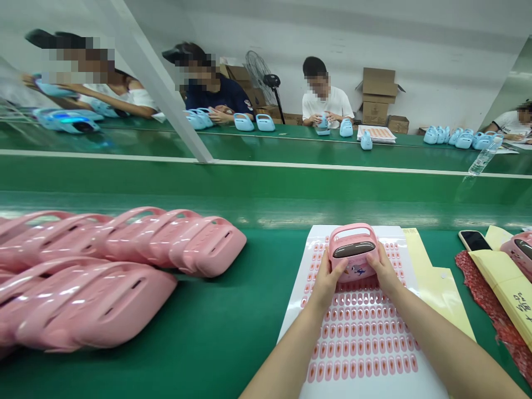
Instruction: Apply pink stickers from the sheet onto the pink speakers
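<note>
Both my hands grip a pink plastic case (353, 238) with a carry handle on top, a dark oval panel and small printed figures on its front. My left hand (328, 280) wraps its left side, the thumb on the front face. On the opposite side, my right hand (386, 271) holds it the same way. Beneath the case lies a white sheet of stickers (299, 293), rows of small pink ovals with an orange mark. The case hides some of the upper rows.
Pink cases (124, 299) lie in two overlapping rows at left. Yellow paper (444, 293), a phone (474, 240), red wrap (477, 282) and another pink case (519, 249) are at right. Across a divider, several people handle blue cases (266, 123); a plastic bottle (484, 158) stands there.
</note>
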### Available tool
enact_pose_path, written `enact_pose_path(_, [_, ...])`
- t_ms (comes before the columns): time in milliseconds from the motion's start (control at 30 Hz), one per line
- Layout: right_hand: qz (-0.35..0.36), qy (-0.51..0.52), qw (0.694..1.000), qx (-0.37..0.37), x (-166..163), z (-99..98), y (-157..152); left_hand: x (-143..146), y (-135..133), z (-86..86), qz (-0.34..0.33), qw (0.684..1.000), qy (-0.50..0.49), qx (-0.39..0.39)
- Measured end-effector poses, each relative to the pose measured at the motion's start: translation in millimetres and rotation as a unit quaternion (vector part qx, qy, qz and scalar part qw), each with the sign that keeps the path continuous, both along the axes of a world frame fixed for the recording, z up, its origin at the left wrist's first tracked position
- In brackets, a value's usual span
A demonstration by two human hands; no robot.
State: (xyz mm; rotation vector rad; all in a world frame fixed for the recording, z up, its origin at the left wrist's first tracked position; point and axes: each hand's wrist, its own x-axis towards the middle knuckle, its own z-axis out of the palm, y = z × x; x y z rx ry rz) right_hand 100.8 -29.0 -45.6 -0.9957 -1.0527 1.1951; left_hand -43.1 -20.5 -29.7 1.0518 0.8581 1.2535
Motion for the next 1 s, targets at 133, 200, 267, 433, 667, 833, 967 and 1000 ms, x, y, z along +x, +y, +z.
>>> enact_pose_path(133, [0.006,-0.008,1.000,0.006,-0.3,2.4,-0.7,0.0,-3.8,3.4,0.005,1.000,0.016,-0.003])
enact_pose_path(200, [0.005,-0.013,1.000,0.008,-1.0,4.8,-1.4,1.3,-4.3,2.2,0.019,1.000,0.011,-0.005])
enact_pose_path(267, [0.003,-0.016,1.000,0.008,-2.1,7.1,-2.3,2.7,-4.2,-0.2,0.037,0.999,0.000,-0.003])
enact_pose_path(433, [-0.026,-0.030,0.999,0.017,-5.1,9.3,-4.2,0.9,-1.9,-5.5,0.028,0.999,0.017,0.010])
enact_pose_path(667, [-0.061,-0.053,0.996,0.025,-8.7,8.5,-7.5,-1.4,-2.7,-1.8,0.026,0.998,0.055,0.014])
enact_pose_path(833, [-0.082,-0.065,0.994,0.017,-9.7,8.5,-9.0,0.7,-6.1,-0.1,0.043,0.996,0.072,-0.010])
enact_pose_path(967, [-0.085,-0.069,0.994,0.018,-9.8,7.4,-7.5,1.7,-6.4,-0.6,0.044,0.996,0.071,-0.010])
enact_pose_path(1000, [-0.084,-0.069,0.994,0.018,-9.8,6.6,-6.7,1.8,-6.1,-0.8,0.044,0.997,0.069,-0.011])
